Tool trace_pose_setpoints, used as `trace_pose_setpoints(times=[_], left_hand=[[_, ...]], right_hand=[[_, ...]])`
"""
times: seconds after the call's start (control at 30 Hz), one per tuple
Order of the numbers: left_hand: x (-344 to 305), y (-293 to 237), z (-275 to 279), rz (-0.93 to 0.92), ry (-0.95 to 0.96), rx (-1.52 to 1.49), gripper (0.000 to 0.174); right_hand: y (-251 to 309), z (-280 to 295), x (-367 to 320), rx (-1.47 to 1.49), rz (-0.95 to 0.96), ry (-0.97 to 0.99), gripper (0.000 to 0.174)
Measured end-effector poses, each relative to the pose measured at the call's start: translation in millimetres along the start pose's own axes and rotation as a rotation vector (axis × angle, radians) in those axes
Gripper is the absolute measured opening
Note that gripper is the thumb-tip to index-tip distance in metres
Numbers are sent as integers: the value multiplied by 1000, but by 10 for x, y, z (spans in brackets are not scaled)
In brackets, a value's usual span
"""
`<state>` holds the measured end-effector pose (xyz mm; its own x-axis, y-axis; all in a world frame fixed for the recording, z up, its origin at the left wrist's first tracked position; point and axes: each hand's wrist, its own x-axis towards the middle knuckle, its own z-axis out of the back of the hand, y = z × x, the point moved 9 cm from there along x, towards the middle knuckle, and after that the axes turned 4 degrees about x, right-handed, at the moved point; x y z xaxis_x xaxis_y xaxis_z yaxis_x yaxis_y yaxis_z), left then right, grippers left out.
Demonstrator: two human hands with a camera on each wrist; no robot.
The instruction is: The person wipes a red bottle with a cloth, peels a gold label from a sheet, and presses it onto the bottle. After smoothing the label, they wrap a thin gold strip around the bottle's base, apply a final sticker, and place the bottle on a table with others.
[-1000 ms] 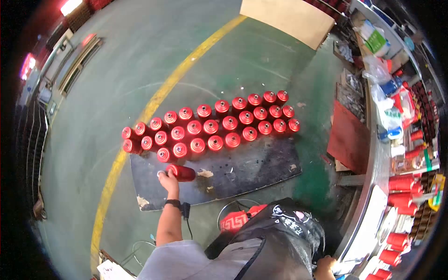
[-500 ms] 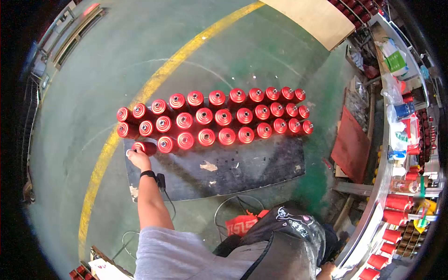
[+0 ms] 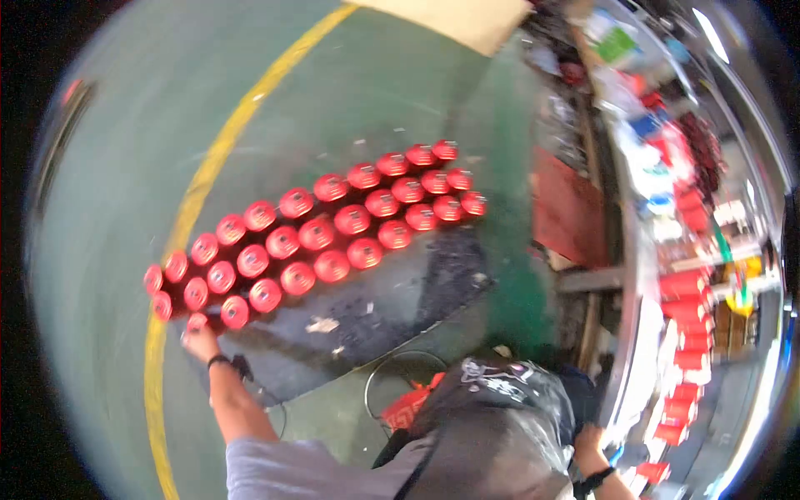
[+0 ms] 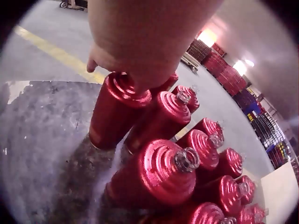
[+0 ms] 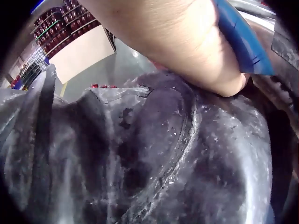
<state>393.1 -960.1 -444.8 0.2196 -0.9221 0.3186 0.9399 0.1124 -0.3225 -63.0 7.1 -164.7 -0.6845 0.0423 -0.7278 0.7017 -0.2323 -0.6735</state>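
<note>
Glittery red bottles with stepped shoulders and narrow necks stand in three rows on a dark board (image 3: pixel 333 312). At the near left end of these rows, my left hand (image 3: pixel 200 342) grips the top of one red bottle (image 4: pixel 117 112) from above, its neck hidden by the hand. That bottle stands upright, close beside another red bottle (image 4: pixel 163 116). My right hand (image 3: pixel 590 442) is at the workbench edge, beside my apron (image 3: pixel 500 400). A blue strip (image 5: pixel 243 42) lies against this hand in the right wrist view; its fingers are mostly hidden, so I cannot tell whether they hold it.
To the right runs a workbench (image 3: pixel 637 333) with red pieces (image 3: pixel 687 308) and plastic bags on it. A reddish panel (image 3: pixel 571 212) leans below it. A yellow line (image 3: pixel 225 142) crosses the green floor, and a pale board (image 3: pixel 450 17) stands at the back.
My left hand has carried the red bottle from over the board to the near row's left end and set it upright there. The head view has shifted and blurred.
</note>
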Motion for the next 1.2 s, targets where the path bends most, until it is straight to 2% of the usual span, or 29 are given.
trace_pose_setpoints(times=[0.07, 0.1, 0.17, 0.2, 0.27, 0.33, 0.4, 0.43, 0.47, 0.5, 0.53, 0.57, 0.6, 0.63, 0.67, 0.7, 0.77, 0.8, 0.83, 0.87, 0.93, 1.0, 1.03, 1.13, 1.17, 1.2], left_hand=[[-25, -95, 65, 107, -46, 26, 52], [-37, -264, 162, 160, -92, 35, 55], [-109, -825, 263, 167, -126, -56, 62], [-128, -1300, 362, 58, -115, -142, 52], [-466, -2529, 833, -38, 6, -442, 50], [-1001, -3611, 1070, -291, 58, -666, 48], [-1703, -4616, 909, -347, 334, -1095, 51], [-2187, -5172, 1227, -465, 469, -1143, 51], [-2755, -5697, 2003, -560, 622, -1172, 47], [-3301, -6107, 1965, -618, 997, -1245, 45], [-3855, -6352, 2743, -681, 972, -1378, 42], [-4370, -6636, 3192, -838, 1150, -1408, 44], [-4917, -6808, 3366, -856, 1328, -1505, 44], [-5378, -6901, 3884, -993, 1497, -1397, 45], [-5771, -6965, 4384, -1065, 1618, -1597, 43], [-6177, -7017, 4610, -1143, 1727, -1600, 41], [-6783, -7058, 5001, -1454, 1723, -1544, 24], [-6996, -7049, 5156, -1607, 1586, -1447, 19], [-7229, -6972, 5340, -1687, 1705, -1308, 21], [-7437, -6822, 5597, -1870, 1820, -1109, 29], [-7773, -6540, 5911, -2338, 1641, -892, 35], [-8070, -6256, 5960, -2623, 1557, -863, 36], [-8184, -6119, 5974, -2769, 1508, -851, 37], [-8377, -5821, 6005, -2985, 1377, -553, 36], [-8411, -5767, 5989, -3041, 1319, -594, 34], [-8461, -5761, 5949, -3003, 1372, -543, 33]], right_hand=[[51, 14, 6, 100, -33, 147, 31], [-42, 661, -298, 143, 25, 160, 28], [-140, 861, -337, 517, -63, 18, 25], [-249, 984, -443, 645, -128, -88, 23], [-504, 1310, -752, 851, -258, -318, 22], [-822, 1521, -1114, 1062, -344, -587, 20], [-1090, 1569, -1518, 1575, -412, -812, 12], [-1109, 1494, -1624, 1731, -420, -817, 13], [-1125, 1405, -1716, 1889, -414, -826, 15], [-1155, 1325, -1823, 2006, -392, -852, 19], [-1129, 1175, -1898, 2115, -408, -801, 20], [-1124, 1069, -1985, 2225, -471, -807, 20], [-1097, 905, -2038, 2332, -519, -814, 20], [-1069, 712, -2067, 2356, -565, -887, 20], [-1031, 523, -2095, 2379, -603, -948, 19], [-1011, 361, -2149, 2393, -669, -899, 18], [-966, 97, -2228, 2412, -756, -939, 16], [-883, 3, -2243, 2467, -792, -981, 15], [-807, -112, -2244, 2484, -820, -946, 15], [-713, -222, -2240, 2504, -849, -907, 15], [-578, -359, -2230, 2506, -887, -896, 15], [-565, -452, -2238, 2466, -879, -956, 16], [-568, -475, -2230, 2511, -857, -907, 17], [-647, -556, -2193, 2517, -826, -905, 17], [-671, -591, -2174, 2515, -823, -916, 17], [-686, -632, -2155, 2515, -821, -925, 17]])
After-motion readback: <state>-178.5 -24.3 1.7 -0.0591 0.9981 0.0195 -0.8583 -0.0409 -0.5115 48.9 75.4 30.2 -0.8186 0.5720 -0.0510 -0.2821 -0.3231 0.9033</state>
